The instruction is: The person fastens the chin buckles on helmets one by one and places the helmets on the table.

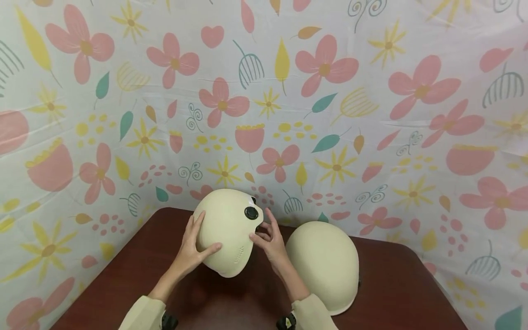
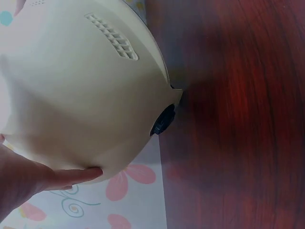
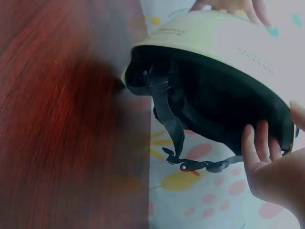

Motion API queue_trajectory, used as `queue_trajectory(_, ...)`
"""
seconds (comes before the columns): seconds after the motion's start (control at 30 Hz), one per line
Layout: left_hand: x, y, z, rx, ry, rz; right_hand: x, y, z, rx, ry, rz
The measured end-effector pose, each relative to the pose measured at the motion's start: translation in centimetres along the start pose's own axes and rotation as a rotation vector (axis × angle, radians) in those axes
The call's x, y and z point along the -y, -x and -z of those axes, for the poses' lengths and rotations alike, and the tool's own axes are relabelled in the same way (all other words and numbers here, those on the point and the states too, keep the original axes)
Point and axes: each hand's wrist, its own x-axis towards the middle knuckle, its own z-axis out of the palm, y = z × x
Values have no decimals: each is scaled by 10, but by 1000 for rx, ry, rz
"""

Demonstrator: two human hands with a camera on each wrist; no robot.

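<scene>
A cream helmet [image 1: 224, 224] is held up over the table, tilted so its open underside faces right. My left hand [image 1: 191, 245] grips the outside of the shell, thumb and fingers spread around its curve. My right hand [image 1: 270, 240] holds the opposite rim, with its thumb outside and its fingers [image 3: 262, 140] reaching inside the dark lining. Black round pieces [image 1: 251, 213] sit near that rim. From the interior hangs a black chin strap [image 3: 169, 119] with a buckle [image 3: 190, 167] that has a small orange-red part. Slotted vents [image 2: 113, 37] show on the shell.
A second cream helmet [image 1: 323, 263] rests dome up on the table, close to the right forearm. The dark reddish-brown table [image 1: 396, 284] has rounded back corners. Behind it hangs a white curtain [image 1: 264, 59] printed with flowers and leaves.
</scene>
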Motion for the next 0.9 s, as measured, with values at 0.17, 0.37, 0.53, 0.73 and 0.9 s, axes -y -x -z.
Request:
queue_trajectory(0.17,2,-1,1,-4,-13,-19,2,-3,4,72,-23,-39)
queue_trajectory(0.37,5,1,3,-9,-10,-44,5,-3,4,72,-19,-40)
queue_trajectory(0.53,6,7,2,-6,5,-44,8,2,1,62,-2,-62)
queue_trajectory(0.73,7,6,0,-7,4,-85,13,5,1,27,55,-46)
queue_trajectory(0.9,8,5,0,-22,11,-71,13,0,-1,-35,193,-13)
